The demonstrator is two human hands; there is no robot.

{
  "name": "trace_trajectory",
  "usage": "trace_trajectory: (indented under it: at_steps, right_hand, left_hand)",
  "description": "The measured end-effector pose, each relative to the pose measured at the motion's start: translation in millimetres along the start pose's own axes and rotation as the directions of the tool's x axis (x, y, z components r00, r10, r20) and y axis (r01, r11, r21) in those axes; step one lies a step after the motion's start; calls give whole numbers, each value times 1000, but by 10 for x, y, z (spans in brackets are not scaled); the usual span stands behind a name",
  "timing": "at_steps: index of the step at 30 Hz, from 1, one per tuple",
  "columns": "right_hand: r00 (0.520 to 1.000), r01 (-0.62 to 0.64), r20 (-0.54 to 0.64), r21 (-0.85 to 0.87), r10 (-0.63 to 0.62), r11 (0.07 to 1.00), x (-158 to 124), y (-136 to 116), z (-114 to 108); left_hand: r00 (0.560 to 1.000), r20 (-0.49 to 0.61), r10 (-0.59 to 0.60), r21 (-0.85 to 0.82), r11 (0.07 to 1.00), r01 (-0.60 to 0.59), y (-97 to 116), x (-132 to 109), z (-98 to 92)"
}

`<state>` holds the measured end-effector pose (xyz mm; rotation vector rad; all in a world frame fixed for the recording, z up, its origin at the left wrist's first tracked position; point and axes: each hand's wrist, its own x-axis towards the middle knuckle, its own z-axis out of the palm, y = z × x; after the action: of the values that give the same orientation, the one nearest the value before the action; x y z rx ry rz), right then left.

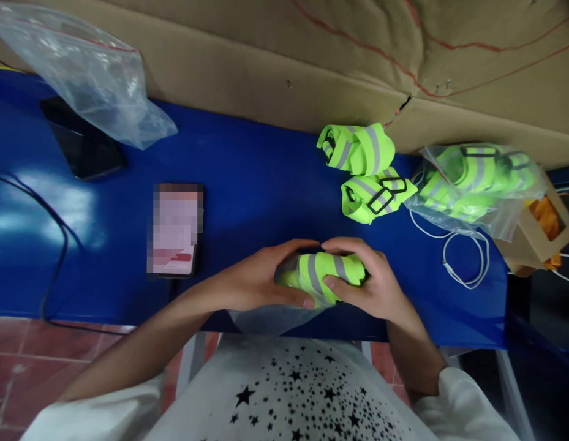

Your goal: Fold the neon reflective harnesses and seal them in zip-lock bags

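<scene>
Between my two hands is a rolled yellow-green reflective strap with grey stripes, partly inside a clear plastic bag. My left hand is wrapped round the bagged end, thumb along the near side. My right hand grips the uncovered end, its thumb pressed on top. Beyond my hands lie a coiled reflective strap and another strap with black buckles. A clear bag holding more reflective straps lies farther right.
A lit phone lies left on the blue table, with a dark device and an empty plastic bag behind it. A white cable and a cardboard box are at right. Cardboard lines the back.
</scene>
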<state>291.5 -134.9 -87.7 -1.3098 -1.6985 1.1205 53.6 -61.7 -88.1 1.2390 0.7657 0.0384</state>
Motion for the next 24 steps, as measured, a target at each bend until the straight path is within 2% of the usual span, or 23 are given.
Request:
trace_trajectory:
  at_steps: [3, 8, 11, 14, 16, 18, 21, 24]
  right_hand:
    - [997, 71, 23, -1, -71, 997, 13, 7, 57]
    - [996, 75, -38, -3, -76, 997, 17, 31, 130]
    - [994, 99, 42, -13, -99, 995, 22, 37, 136]
    - [987, 123, 101, -3, -122, 992, 26, 22, 135]
    - [992, 108, 57, 33, -110, 994, 17, 5, 142]
    - [995, 75, -63, 54, -72, 996, -2, -9, 160]
    - [972, 57, -230, 22, -51, 998, -30, -18, 192]
    - [970, 120, -215, 19, -113, 993, -30, -13, 187]
  left_hand:
    - [999, 38, -37, -18, 999, 38, -13, -6, 0]
    - [995, -80, -55, 11, 998, 56, 43, -66, 111]
    - [994, -90, -66, -15, 998, 65, 94, -99, 150]
    - [990, -120, -78, 54, 995, 85, 150, -108, 155]
    - [988, -143, -56, 101, 992, 71, 179, -105, 150]
    - [988, -154, -17, 130, 991, 37, 188, -100, 146]
    - [989, -150, 6, 187, 982, 22, 164, -90, 153]
    - [996, -91, 5, 228, 973, 16, 121, -87, 176]
